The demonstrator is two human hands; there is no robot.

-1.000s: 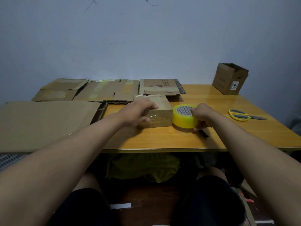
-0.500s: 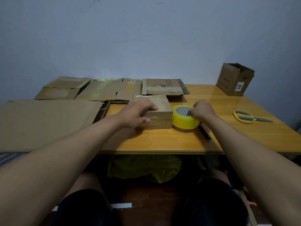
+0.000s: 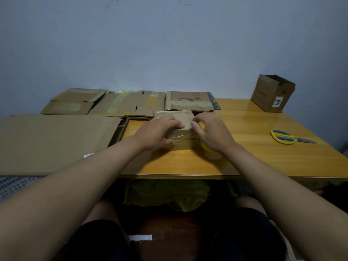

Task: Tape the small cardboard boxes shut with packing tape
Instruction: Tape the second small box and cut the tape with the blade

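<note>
Both hands on a small cardboard box [image 3: 183,120] at the desk [image 3: 254,153].
The left hand [image 3: 160,132] lies flat on the box top; the right hand [image 3: 211,132], just beside the box, grips a yellow tape roll [image 3: 211,152]. Scissors [image 3: 288,138] lie well right of the box.
</note>
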